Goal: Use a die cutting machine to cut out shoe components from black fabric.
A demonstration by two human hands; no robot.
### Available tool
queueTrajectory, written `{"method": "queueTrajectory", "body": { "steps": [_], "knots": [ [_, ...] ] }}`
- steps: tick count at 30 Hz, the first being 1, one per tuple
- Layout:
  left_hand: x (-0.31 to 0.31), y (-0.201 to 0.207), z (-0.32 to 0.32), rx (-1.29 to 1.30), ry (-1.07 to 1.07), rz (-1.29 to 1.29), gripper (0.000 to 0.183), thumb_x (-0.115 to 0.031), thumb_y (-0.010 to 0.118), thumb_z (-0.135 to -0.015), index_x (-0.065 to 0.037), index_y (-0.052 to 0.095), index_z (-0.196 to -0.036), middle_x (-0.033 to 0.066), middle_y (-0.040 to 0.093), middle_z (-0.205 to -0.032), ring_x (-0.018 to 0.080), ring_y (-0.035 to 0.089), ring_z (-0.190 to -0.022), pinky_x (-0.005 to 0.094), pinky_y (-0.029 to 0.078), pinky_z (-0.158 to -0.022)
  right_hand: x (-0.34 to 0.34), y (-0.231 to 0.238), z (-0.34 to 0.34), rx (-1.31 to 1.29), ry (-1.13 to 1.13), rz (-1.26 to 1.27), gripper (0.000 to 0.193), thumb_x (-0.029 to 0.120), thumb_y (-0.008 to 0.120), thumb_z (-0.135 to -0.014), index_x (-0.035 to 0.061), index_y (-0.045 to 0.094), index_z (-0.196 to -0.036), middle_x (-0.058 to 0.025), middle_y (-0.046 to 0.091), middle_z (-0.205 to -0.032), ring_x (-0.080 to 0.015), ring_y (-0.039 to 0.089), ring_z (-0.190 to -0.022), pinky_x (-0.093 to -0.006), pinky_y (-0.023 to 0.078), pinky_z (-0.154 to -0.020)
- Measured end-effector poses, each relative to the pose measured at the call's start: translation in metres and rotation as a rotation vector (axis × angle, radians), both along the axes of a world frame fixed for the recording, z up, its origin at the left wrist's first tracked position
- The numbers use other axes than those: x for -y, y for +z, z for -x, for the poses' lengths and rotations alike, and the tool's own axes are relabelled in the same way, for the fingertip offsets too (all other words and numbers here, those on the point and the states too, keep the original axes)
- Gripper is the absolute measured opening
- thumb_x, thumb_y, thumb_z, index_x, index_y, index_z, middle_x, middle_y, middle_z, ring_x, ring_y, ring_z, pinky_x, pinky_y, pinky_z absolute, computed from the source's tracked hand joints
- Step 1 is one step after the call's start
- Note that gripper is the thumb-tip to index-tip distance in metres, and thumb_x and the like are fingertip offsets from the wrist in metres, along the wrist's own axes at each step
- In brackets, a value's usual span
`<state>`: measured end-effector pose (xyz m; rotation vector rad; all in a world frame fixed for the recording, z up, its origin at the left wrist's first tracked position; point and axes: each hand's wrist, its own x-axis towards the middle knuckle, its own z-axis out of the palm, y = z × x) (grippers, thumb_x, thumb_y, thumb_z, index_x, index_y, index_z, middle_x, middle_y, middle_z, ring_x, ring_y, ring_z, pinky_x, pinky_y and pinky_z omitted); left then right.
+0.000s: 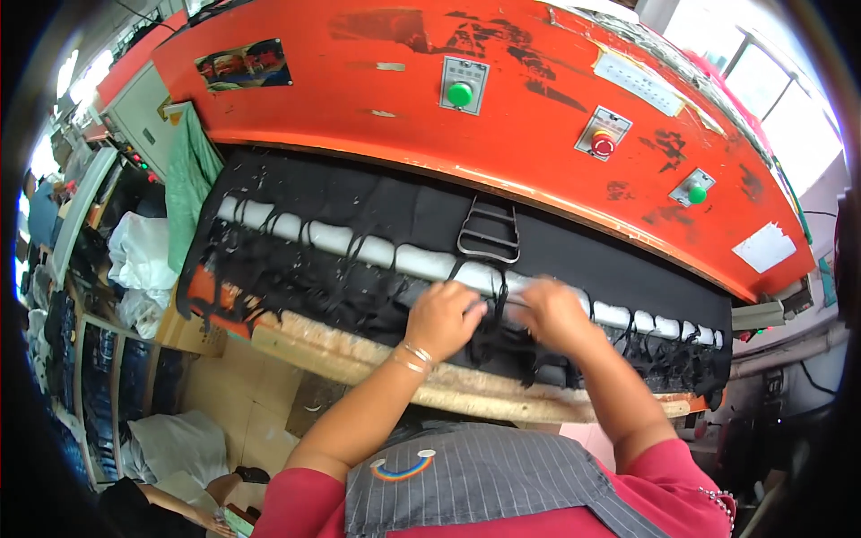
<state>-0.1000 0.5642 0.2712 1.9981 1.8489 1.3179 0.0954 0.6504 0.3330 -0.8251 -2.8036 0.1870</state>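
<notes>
A large orange-red press machine (502,108) stands before me. On its bed lies black material (377,215) with a white strip (359,242) and tangled black cut-out scraps (305,287). My left hand (441,318), with bangles at the wrist, grips the black scraps near the bed's front edge. My right hand (556,309) is blurred; it pinches the same black scrap beside the left. A metal cutting die (489,231) rests on the black material just beyond my hands.
Green buttons (460,93) and a red stop button (604,143) sit on the machine's face. A worn wooden board (377,359) edges the bed. Cardboard (242,394) covers the floor at left, with shelves, white bags (143,251) and another person (170,502) low left.
</notes>
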Motion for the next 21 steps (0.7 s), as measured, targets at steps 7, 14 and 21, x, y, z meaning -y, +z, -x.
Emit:
{"method": "queueTrajectory", "body": {
  "steps": [7, 14, 21],
  "knots": [
    [-0.036, -0.02, 0.019, -0.215, -0.11, -0.042, 0.017, -0.027, 0.069, -0.077, -0.012, 0.064, -0.069, 0.0008, 0.054, -0.074, 0.0225, 0.053, -0.078, 0.0378, 0.04, -0.07, -0.1, 0.027, 0.09, 0.345, 0.37, -0.005, 0.056, 0.024, 0.083, -0.06, 0.0127, 0.059, -0.109, -0.0097, 0.052, -0.122, -0.0301, 0.045, -0.12, -0.0421, 0.043, -0.096],
    [-0.043, -0.013, 0.026, -0.109, -0.161, -0.046, 0.016, -0.024, 0.069, -0.077, -0.01, 0.066, -0.069, 0.0023, 0.056, -0.073, 0.0238, 0.052, -0.076, 0.0365, 0.039, -0.072, -0.116, 0.033, 0.112, 0.468, 0.322, 0.228, 0.054, 0.013, 0.082, -0.061, 0.0099, 0.056, -0.109, -0.0111, 0.053, -0.117, -0.0325, 0.045, -0.12, -0.0408, 0.043, -0.096],
    [-0.065, 0.03, 0.024, 0.122, -0.126, -0.263, 0.017, -0.019, 0.071, -0.077, -0.006, 0.063, -0.068, 0.0076, 0.054, -0.07, 0.0276, 0.049, -0.073, 0.0374, 0.04, -0.066, -0.133, 0.014, 0.122, 0.423, 0.432, -0.076, 0.027, 0.017, 0.058, -0.083, 0.0131, 0.06, -0.11, -0.0103, 0.057, -0.113, -0.0306, 0.052, -0.113, -0.0401, 0.049, -0.091]
  ]
}}
